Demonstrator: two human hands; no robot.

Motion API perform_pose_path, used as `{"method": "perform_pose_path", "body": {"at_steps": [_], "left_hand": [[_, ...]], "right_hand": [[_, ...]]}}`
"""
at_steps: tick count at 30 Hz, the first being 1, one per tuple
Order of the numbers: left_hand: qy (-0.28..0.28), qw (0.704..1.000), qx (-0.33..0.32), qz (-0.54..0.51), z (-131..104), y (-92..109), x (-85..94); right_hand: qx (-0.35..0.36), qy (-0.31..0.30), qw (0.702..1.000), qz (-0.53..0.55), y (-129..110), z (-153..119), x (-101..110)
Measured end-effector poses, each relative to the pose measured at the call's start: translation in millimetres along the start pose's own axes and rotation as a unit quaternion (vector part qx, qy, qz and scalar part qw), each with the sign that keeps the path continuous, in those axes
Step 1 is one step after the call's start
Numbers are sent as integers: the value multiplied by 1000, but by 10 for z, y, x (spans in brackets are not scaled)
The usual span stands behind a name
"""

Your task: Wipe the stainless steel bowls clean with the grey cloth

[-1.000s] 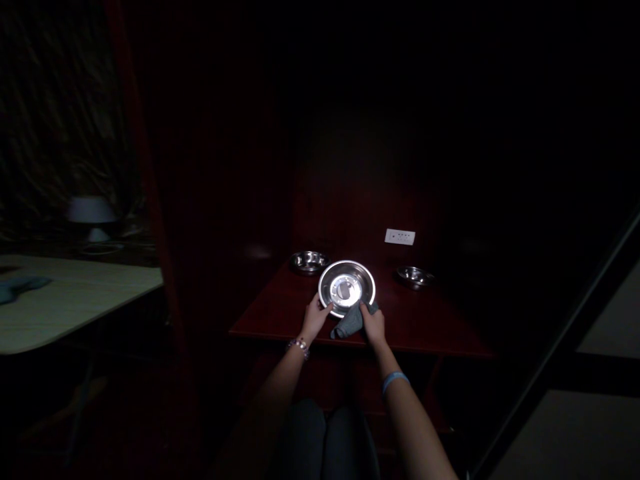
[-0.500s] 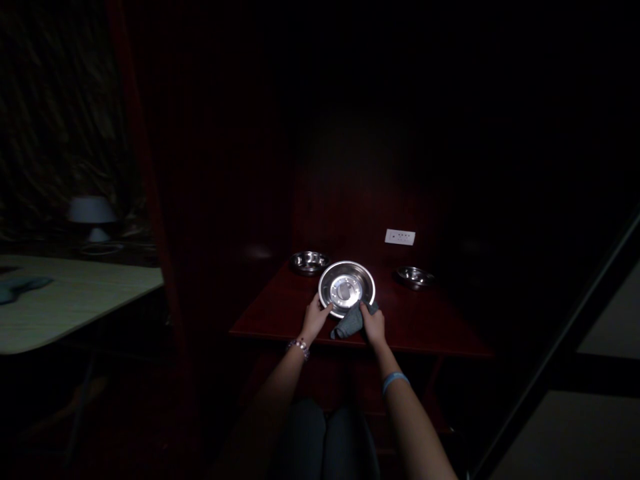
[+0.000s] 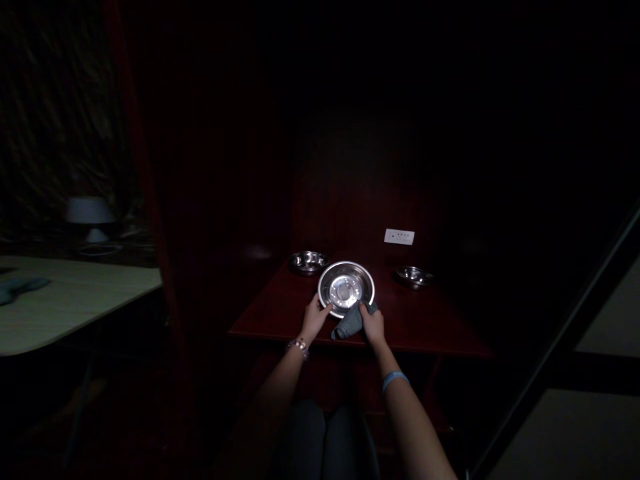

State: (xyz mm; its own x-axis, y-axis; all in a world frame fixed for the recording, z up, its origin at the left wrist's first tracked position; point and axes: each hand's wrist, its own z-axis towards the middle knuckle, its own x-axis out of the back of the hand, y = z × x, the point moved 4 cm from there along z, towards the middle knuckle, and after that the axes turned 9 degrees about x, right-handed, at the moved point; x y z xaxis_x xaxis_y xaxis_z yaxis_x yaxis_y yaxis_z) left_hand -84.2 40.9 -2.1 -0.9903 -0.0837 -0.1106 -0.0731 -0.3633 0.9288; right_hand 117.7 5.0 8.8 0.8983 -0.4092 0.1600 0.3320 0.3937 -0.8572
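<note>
A shiny steel bowl (image 3: 345, 291) is held up, tilted with its inside facing me, above the front part of a dark red desk (image 3: 270, 317). My left hand (image 3: 315, 317) grips its lower left rim, thumb on the inner side. At the lower right rim, my right hand (image 3: 373, 323) is closed on a grey-blue cloth (image 3: 349, 325), pressing it against the bowl. Part of the cloth hangs below the rim between my hands. The fingers behind the bowl are hidden.
Two more steel bowls rest on the desk, one at the back left (image 3: 309, 263) and one at the right (image 3: 414, 277). A white wall socket (image 3: 399, 237) is above. To the left stand a pale table (image 3: 90, 300) with another cloth (image 3: 23, 289) and a lamp (image 3: 90, 212) behind.
Almost nothing differs. The view has shifted very slightly; both hands, the bowl and the cloth keep the same hold and nearly the same place.
</note>
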Motion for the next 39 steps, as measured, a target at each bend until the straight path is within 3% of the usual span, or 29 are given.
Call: {"method": "perform_pose_path", "body": {"at_steps": [39], "left_hand": [[-9, 1000, -4, 12, -4, -5, -1]], "right_hand": [[6, 4, 1000, 2, -25, -6, 6]]}}
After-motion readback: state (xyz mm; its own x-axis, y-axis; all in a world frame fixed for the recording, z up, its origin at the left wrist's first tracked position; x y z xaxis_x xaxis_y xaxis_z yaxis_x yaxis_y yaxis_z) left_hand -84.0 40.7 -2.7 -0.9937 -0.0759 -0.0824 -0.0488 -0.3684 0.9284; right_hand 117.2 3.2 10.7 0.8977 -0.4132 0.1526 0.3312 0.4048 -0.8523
